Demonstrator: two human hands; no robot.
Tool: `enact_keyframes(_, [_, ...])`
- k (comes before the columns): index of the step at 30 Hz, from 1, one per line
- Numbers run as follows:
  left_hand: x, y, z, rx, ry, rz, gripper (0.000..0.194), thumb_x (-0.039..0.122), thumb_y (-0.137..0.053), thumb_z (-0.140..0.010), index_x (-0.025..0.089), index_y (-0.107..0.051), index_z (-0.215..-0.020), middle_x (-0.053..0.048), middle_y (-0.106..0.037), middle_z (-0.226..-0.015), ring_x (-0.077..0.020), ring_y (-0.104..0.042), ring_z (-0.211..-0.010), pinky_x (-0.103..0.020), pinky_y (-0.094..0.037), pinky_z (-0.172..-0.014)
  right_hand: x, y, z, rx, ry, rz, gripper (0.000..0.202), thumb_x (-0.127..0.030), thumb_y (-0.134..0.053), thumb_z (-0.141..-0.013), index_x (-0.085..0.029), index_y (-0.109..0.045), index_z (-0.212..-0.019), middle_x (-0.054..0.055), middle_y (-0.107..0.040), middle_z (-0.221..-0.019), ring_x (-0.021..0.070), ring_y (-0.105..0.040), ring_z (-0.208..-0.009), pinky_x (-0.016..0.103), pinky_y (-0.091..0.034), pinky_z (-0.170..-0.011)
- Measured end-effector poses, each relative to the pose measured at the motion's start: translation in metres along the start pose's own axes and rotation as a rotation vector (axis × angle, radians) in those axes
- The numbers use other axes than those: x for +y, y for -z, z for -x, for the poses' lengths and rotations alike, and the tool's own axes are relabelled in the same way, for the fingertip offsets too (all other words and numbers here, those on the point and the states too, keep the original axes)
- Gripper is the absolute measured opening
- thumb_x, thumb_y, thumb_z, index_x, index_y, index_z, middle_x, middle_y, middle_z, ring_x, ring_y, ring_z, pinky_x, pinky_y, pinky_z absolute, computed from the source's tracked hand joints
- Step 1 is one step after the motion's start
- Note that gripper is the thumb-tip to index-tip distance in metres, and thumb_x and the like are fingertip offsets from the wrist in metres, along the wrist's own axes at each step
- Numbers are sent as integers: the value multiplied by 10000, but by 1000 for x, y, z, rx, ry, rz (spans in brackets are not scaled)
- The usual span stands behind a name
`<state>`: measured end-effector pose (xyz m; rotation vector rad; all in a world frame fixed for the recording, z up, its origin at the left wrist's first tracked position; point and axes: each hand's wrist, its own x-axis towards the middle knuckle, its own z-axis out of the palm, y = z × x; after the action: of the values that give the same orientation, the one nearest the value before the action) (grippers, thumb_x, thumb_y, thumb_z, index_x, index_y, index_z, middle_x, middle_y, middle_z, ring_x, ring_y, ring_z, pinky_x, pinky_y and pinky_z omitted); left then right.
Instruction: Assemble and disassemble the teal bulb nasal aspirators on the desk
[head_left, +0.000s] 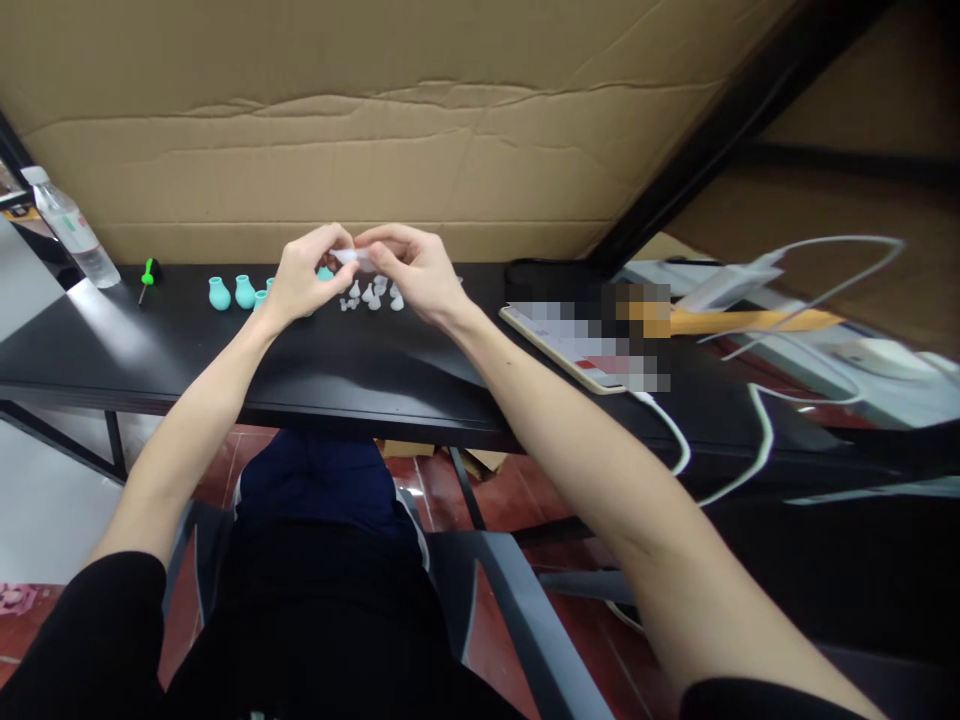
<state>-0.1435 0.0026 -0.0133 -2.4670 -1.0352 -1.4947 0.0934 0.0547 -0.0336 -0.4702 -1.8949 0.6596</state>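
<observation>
Above the black table, my left hand (311, 262) and my right hand (409, 260) meet with a small whitish translucent piece (352, 259) pinched between their fingertips. Fingers cover much of this piece, so its exact kind is unclear. Below my hands lie several small translucent white pieces (374, 297), some bulb-shaped. Turquoise vase-shaped pieces (219, 294) stand left of my left hand, some partly hidden behind it. Another bit of turquoise (325, 273) shows between my hands.
A water bottle (75, 230) and a green-and-black screwdriver (148, 277) are at the table's left. On the right a phone (559, 345) lies with a white cable (675, 430) plugged in. Cardboard (375, 130) rises behind the black table (360, 385). A chair armrest (517, 610) is beside me.
</observation>
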Motion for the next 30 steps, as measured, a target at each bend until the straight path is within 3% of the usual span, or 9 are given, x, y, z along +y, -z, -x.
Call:
enact_keyframes(3, [-8,6,-3,104,79,37,395,647,-848,-1061,262,-788,-1123,-64,-834,-1065,-263,-829,-996,-452,-695,-982,7,-2,-2,-65,55,325,434,-621,-638,-1201,-280,-902,-1250,133,-915,-1268,392,-803,-1213,660,-633,-1186])
enact_keyframes(5, [-16,9,-6,156,134,76,408,665,-844,-1069,270,-776,-1148,-56,-828,-1089,-258,-833,-1017,-442,-700,-990,11,-3,-1,-180,64,560,302,-376,-640,-1178,-265,-921,-1190,154,-910,-1344,443,-737,-1328,730,-554,-1230])
enact_keyframes(8, [-28,10,-8,184,178,144,396,660,-811,-1093,275,-756,-1172,-52,-816,-1124,-268,-847,-1093,-449,-709,-1029,13,-8,2,-317,65,767,301,-198,-639,-1109,-231,-937,-1133,184,-879,-1449,493,-643,-1433,774,-491,-1213])
enact_keyframes(14, [-38,2,-10,162,226,237,224,471,-757,-1086,284,-744,-1208,-45,-832,-1141,-244,-867,-1115,-403,-742,-1027,15,-19,2,-380,62,856,330,-182,-636,-1080,-177,-953,-1168,251,-843,-1438,523,-601,-1434,779,-460,-1174])
enact_keyframes(21, [-47,-7,-11,119,238,288,328,569,-723,-1100,286,-724,-1266,-43,-785,-1048,-263,-898,-1046,-407,-736,-924,22,-21,3,-401,59,854,392,-191,-569,-1081,-234,-940,-1199,246,-863,-1396,514,-613,-1371,780,-475,-1131])
enact_keyframes(27, [-47,-9,-10,112,213,264,273,503,-675,-1089,277,-705,-1240,-68,-795,-1096,-289,-894,-1051,-420,-729,-870,17,-20,2,-361,36,824,334,-194,-603,-1100,-234,-934,-1127,232,-876,-1360,517,-654,-1390,799,-465,-1171])
enact_keyframes(30, [-43,-7,-10,90,232,277,247,468,-676,-1087,278,-692,-1245,-73,-835,-1127,-253,-865,-997,-382,-710,-836,10,-14,-2,-252,5,726,298,-217,-652,-1111,-241,-945,-1159,194,-902,-1307,486,-729,-1360,774,-502,-1204])
